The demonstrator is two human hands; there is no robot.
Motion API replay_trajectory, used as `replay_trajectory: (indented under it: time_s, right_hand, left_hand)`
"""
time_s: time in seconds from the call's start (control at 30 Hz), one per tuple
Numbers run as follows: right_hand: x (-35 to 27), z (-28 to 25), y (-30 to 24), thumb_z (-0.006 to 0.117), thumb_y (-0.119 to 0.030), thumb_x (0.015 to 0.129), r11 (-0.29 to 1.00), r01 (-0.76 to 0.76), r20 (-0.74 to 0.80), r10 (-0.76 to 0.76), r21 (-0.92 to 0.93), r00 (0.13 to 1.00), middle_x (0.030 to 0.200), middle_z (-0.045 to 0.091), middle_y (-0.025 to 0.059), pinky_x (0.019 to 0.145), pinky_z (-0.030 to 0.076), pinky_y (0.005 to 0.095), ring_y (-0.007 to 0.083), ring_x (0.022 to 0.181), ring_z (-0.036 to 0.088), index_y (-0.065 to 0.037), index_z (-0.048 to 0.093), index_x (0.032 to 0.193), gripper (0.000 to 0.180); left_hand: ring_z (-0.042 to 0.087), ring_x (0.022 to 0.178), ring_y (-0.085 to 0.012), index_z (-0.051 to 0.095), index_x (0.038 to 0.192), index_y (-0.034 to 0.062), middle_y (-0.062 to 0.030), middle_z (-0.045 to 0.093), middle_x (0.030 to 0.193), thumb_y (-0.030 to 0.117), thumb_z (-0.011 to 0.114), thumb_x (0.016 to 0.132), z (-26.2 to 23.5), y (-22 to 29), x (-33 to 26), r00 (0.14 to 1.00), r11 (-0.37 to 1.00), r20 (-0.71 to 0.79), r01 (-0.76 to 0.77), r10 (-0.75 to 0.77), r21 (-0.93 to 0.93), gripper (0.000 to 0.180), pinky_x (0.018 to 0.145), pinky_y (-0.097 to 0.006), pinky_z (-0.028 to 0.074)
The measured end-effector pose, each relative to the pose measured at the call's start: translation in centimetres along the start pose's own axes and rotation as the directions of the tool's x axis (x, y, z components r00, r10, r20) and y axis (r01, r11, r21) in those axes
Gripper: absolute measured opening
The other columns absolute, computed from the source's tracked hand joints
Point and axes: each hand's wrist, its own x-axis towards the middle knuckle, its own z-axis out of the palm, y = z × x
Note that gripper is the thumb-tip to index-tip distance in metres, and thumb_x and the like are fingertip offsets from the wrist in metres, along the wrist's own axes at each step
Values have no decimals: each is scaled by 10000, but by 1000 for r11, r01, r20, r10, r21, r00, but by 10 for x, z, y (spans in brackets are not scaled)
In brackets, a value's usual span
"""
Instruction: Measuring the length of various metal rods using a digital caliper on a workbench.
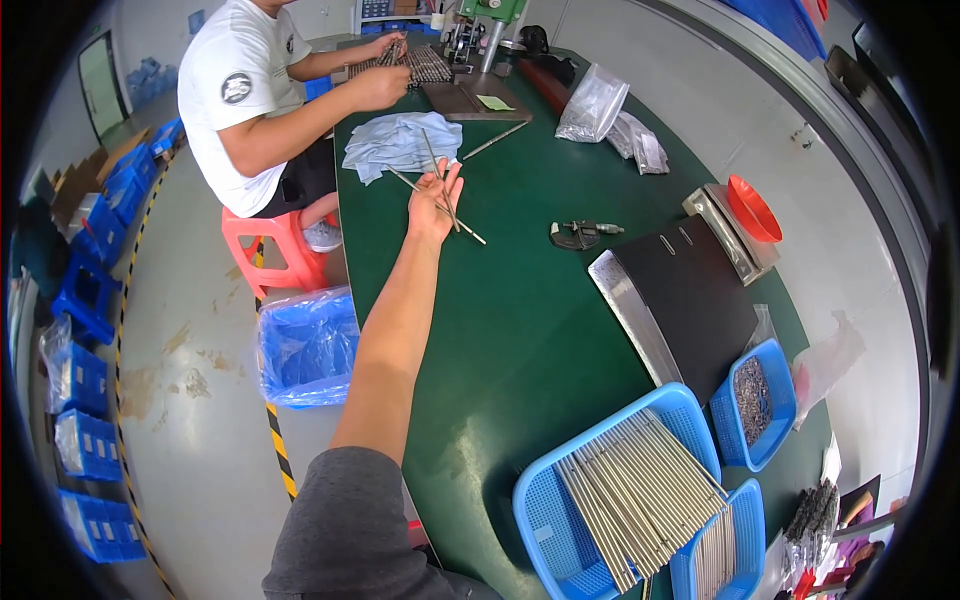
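**Rods pinched far out over the bench**

Nearest the camera, a blue basket (600,480) holds many thin metal rods. The left hand (436,205) reaches far across the green bench (520,330), fingers (452,180) pinching a few thin steel rods (440,195) crossed near mid-length. They look stiff, light and slippery; their long axes run diagonally, tips beyond the fingers toward the pale cloth (400,143). The right hand is out of view.

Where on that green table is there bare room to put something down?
The green table is bare between the outstretched left hand, the black board and the big blue basket of metal rods. Crowded: the far end around the pale cloth and the near right corner's baskets.
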Motion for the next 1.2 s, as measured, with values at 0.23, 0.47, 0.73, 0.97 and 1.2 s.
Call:
replay_trajectory:
  time_s: [0.23,0.47,0.73,0.97,1.2]
  right_hand:
    - [0,3,3,640,-249,774,1000,-10,-23,10,15,1000,473,476,164,395,354,411,292,367,422,-38,501,522,357]
    - [0,1,2,639,-239,777,999,-33,4,32,17,999,475,477,165,394,360,411,282,368,421,-31,502,527,353]
    - [0,-6,-2,617,-255,795,997,-77,88,78,-16,993,506,491,187,413,369,432,326,407,446,-29,515,557,344]
    - [13,-25,-41,605,-261,803,986,-163,159,166,-29,973,517,496,200,427,374,435,340,418,455,-22,528,574,339]
    - [15,-29,-50,596,-258,815,985,-173,166,170,6,971,509,489,189,411,366,420,304,401,425,-20,513,572,350]
  left_hand:
    - [448,1210,-309,474,838,86,-108,480,1284,-88,330,883,0,6,1,999,998,5,-52,52,-38,230,1002,-426,399]
    - [441,1216,-309,488,831,86,-96,451,1314,-68,342,895,-4,11,3,996,991,4,-92,93,-96,221,995,-423,401]
    - [431,1226,-306,505,777,96,-69,473,1299,-71,363,885,-7,13,3,992,982,12,-122,125,-144,244,994,-412,397]
    - [435,1222,-313,470,892,91,-97,463,1307,-81,371,866,-7,13,5,993,988,5,-120,121,-97,200,990,-415,404]
    - [454,1198,-345,409,1047,72,-192,441,1310,-118,366,824,-2,5,-1,980,992,156,117,-122,39,296,951,-429,437]
